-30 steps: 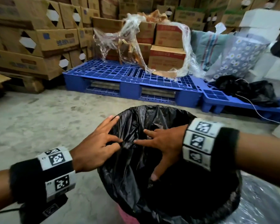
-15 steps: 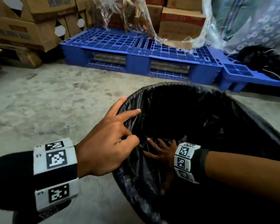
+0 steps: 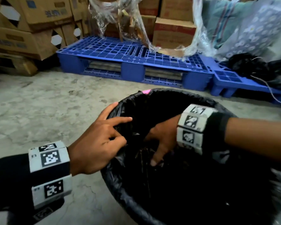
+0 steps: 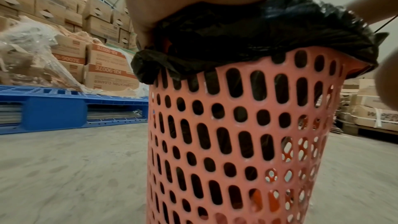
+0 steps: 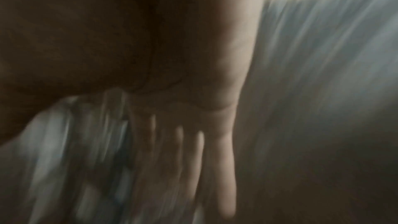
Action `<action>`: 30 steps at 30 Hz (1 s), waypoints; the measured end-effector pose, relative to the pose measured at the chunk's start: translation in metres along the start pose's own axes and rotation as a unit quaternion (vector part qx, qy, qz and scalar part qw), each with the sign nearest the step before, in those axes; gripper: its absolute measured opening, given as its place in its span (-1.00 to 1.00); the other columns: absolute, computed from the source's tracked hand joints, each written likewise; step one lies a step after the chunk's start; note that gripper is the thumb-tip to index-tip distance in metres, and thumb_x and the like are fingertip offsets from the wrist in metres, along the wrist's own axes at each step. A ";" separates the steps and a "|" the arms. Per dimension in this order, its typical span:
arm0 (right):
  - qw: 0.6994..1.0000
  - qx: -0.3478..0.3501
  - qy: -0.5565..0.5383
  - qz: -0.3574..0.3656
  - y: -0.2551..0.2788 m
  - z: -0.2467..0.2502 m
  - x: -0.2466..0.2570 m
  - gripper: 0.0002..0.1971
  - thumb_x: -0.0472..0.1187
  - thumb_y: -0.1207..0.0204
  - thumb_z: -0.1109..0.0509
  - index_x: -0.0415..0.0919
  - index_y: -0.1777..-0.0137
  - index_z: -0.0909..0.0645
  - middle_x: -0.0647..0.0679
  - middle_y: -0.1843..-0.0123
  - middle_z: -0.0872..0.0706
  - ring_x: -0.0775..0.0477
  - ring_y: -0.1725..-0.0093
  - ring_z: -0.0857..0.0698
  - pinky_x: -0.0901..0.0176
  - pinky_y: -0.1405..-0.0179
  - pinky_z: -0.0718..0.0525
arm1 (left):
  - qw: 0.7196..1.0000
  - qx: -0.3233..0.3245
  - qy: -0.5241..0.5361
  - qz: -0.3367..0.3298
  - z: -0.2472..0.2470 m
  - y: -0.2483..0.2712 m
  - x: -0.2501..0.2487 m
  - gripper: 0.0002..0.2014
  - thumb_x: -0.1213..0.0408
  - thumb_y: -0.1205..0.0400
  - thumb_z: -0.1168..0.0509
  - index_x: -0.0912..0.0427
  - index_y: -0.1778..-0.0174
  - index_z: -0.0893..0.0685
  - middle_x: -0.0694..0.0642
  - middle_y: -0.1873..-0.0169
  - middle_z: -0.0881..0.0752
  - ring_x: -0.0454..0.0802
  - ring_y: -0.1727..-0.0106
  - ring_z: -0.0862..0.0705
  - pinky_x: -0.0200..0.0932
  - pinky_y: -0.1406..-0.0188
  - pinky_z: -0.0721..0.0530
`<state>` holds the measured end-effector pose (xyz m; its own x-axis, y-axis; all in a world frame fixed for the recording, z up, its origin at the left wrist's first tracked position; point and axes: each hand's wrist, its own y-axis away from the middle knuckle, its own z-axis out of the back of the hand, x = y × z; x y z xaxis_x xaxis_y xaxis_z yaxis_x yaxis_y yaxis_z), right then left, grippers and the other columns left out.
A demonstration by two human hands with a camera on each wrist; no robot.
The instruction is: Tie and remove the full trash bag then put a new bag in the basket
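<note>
A black trash bag (image 3: 201, 184) lines the pink perforated basket (image 3: 146, 91), its edge folded over the rim. In the left wrist view the basket (image 4: 237, 125) stands on the floor with the bag (image 4: 258, 28) bunched over its top. My left hand (image 3: 101, 143) straddles the near-left rim, thumb outside, index finger stretched over the plastic and the other fingers curled on the bag's edge. My right hand (image 3: 162, 138) reaches inside the bag, fingers straight and spread against the liner. The right wrist view is blurred and shows the right hand (image 5: 193, 142) with flat fingers.
The basket stands on a concrete floor (image 3: 47, 111). A blue pallet (image 3: 136, 54) lies behind it with cardboard boxes (image 3: 173, 34) and loose clear wrap on top. More boxes (image 3: 31, 30) are stacked at the left. A dark bundle (image 3: 258, 67) with a cord sits on the right pallet.
My right hand plunged deep into the bag and has now come partway back up along the liner. The left hand stays on the rim.
</note>
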<state>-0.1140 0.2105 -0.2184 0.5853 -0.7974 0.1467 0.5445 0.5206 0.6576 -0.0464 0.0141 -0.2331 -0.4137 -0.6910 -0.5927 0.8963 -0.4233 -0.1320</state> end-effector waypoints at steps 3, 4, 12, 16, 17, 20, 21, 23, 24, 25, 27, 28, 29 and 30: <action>0.998 -0.055 0.026 -0.027 0.055 0.012 -0.023 -0.30 0.19 -0.29 -0.53 0.03 -0.43 -0.48 -0.01 -0.35 -0.68 -0.04 -0.34 -0.61 0.03 -0.43 -0.52 | 1.000 -0.010 0.016 -0.007 -0.001 -0.003 0.003 -0.52 -0.06 -0.31 0.01 0.22 0.64 -0.61 -0.25 -0.45 -0.45 -0.36 -0.61 0.18 -0.18 -0.51 -0.06; 0.996 -0.057 0.050 -0.051 0.076 0.008 -0.034 -0.25 0.22 -0.31 -0.50 0.04 -0.50 -0.39 -0.04 -0.46 -0.58 -0.08 -0.43 -0.53 -0.01 -0.49 -0.46 | 1.000 -0.015 0.022 -0.008 -0.002 -0.004 0.004 -0.52 -0.07 -0.30 0.01 0.23 0.62 -0.61 -0.24 -0.45 -0.44 -0.37 -0.61 0.18 -0.23 -0.49 -0.06; 0.968 -0.219 -0.017 -0.122 0.170 -0.071 -0.095 0.07 0.65 -0.15 0.07 0.13 -0.64 0.14 0.05 -0.70 0.31 0.15 -0.65 0.24 0.14 -0.68 0.11 | 0.999 -0.018 0.041 -0.020 -0.004 -0.019 -0.003 -0.65 -0.08 -0.24 -0.04 0.05 0.54 -0.63 -0.15 -0.53 -0.37 -0.40 -0.61 0.11 -0.64 -0.35 0.01; 0.937 -0.321 -0.094 -0.101 0.165 -0.081 -0.102 -0.13 0.19 -0.47 -0.32 0.11 -0.64 0.12 0.08 -0.69 0.30 0.18 -0.64 0.21 0.33 -0.57 0.12 | 0.998 -0.040 0.046 0.009 0.002 -0.025 -0.013 -0.60 -0.04 -0.26 -0.20 -0.16 -0.01 -0.64 -0.18 -0.58 -0.22 -0.23 -0.57 -0.16 -0.20 -0.42 -0.19; 0.935 -0.324 -0.104 -0.104 0.164 -0.081 -0.105 -0.12 0.17 -0.48 -0.34 0.09 -0.64 0.14 0.06 -0.70 0.28 0.17 -0.65 0.17 0.35 -0.56 0.11 | 0.997 -0.053 0.055 0.031 0.005 -0.027 -0.016 -0.54 0.01 -0.31 -0.26 -0.19 -0.17 -0.57 -0.19 -0.56 -0.23 -0.22 -0.53 -0.23 -0.19 -0.39 -0.24; 0.932 -0.314 -0.142 -0.114 0.158 -0.082 -0.110 -0.08 0.16 -0.48 -0.34 0.05 -0.65 0.20 0.07 -0.70 0.27 0.16 -0.66 0.14 0.28 -0.61 0.08 | 0.985 -0.046 0.139 0.095 0.009 -0.037 -0.019 -0.43 0.17 -0.47 -0.35 -0.20 -0.40 -0.37 -0.04 -0.44 -0.48 -0.15 -0.31 -0.55 -0.17 -0.15 -0.51; 0.930 -0.315 -0.150 -0.114 0.155 -0.083 -0.112 -0.09 0.15 -0.48 -0.34 0.03 -0.65 0.19 0.07 -0.71 0.27 0.16 -0.66 0.14 0.24 -0.64 0.08 | 0.980 -0.031 0.166 0.108 0.008 -0.038 -0.020 -0.42 0.18 -0.47 -0.36 -0.22 -0.39 -0.35 0.01 -0.37 -0.55 -0.19 -0.22 -0.59 -0.19 -0.07 -0.56; 0.923 -0.328 -0.169 -0.109 0.152 -0.085 -0.115 -0.12 0.17 -0.48 -0.32 0.05 -0.65 0.14 0.07 -0.71 0.23 0.18 -0.66 0.13 0.20 -0.66 0.07 | 0.973 -0.022 0.195 0.123 0.004 -0.038 -0.019 -0.42 0.14 -0.41 -0.35 -0.25 -0.35 -0.37 0.04 -0.33 -0.58 -0.20 -0.17 -0.60 -0.18 -0.03 -0.59; 0.918 -0.337 -0.179 -0.106 0.153 -0.086 -0.114 -0.13 0.22 -0.45 -0.29 0.09 -0.64 0.11 0.08 -0.72 0.19 0.20 -0.66 0.11 0.22 -0.65 0.06 | 0.969 -0.027 0.210 0.129 0.002 -0.038 -0.019 -0.43 0.14 -0.45 -0.36 -0.23 -0.38 -0.36 0.02 -0.36 -0.55 -0.13 -0.22 -0.60 -0.14 -0.09 -0.58; 0.908 -0.353 -0.201 -0.104 0.157 -0.085 -0.110 -0.14 0.27 -0.40 -0.25 0.14 -0.63 0.08 0.10 -0.72 0.14 0.22 -0.65 0.08 0.24 -0.64 0.05 | 0.964 -0.045 0.228 0.129 0.002 -0.037 -0.019 -0.45 0.14 -0.52 -0.35 -0.21 -0.42 -0.34 -0.01 -0.40 -0.50 -0.07 -0.29 -0.57 -0.10 -0.18 -0.55; 0.869 -0.416 -0.243 -0.108 0.172 -0.094 -0.103 -0.20 0.30 -0.36 -0.21 0.24 -0.60 -0.01 0.19 -0.69 0.00 0.25 -0.63 -0.01 0.17 -0.65 -0.02 | 0.958 -0.114 0.231 0.127 0.003 -0.024 -0.014 -0.54 0.02 -0.58 -0.28 -0.24 -0.40 -0.36 -0.09 -0.38 -0.51 -0.09 -0.34 -0.53 -0.05 -0.30 -0.47; 0.846 -0.452 -0.261 -0.113 0.183 -0.105 -0.093 -0.26 0.33 -0.38 -0.19 0.30 -0.57 -0.07 0.27 -0.66 -0.09 0.25 -0.62 -0.10 0.09 -0.65 -0.11 | 0.956 -0.152 0.221 0.116 0.001 -0.009 -0.010 -0.59 -0.09 -0.55 -0.26 -0.34 -0.33 -0.39 -0.20 -0.30 -0.57 -0.18 -0.30 -0.55 -0.07 -0.30 -0.48; 0.821 -0.491 -0.268 -0.113 0.193 -0.125 -0.085 -0.31 0.41 -0.37 -0.15 0.36 -0.52 -0.14 0.40 -0.61 -0.17 0.26 -0.57 -0.21 0.05 -0.61 -0.23 | 0.957 -0.181 0.198 0.106 -0.002 0.010 -0.006 -0.63 -0.21 -0.50 -0.24 -0.44 -0.23 -0.42 -0.35 -0.21 -0.60 -0.29 -0.26 -0.55 -0.12 -0.26 -0.51; 0.800 -0.508 -0.292 -0.128 0.205 -0.145 -0.076 -0.33 0.50 -0.33 -0.12 0.43 -0.48 -0.20 0.56 -0.53 -0.21 0.32 -0.51 -0.30 0.08 -0.53 -0.31 | 0.952 -0.204 0.197 0.115 -0.007 0.034 -0.001 -0.63 -0.33 -0.42 -0.22 -0.51 -0.15 -0.44 -0.45 -0.14 -0.62 -0.38 -0.23 -0.55 -0.20 -0.19 -0.56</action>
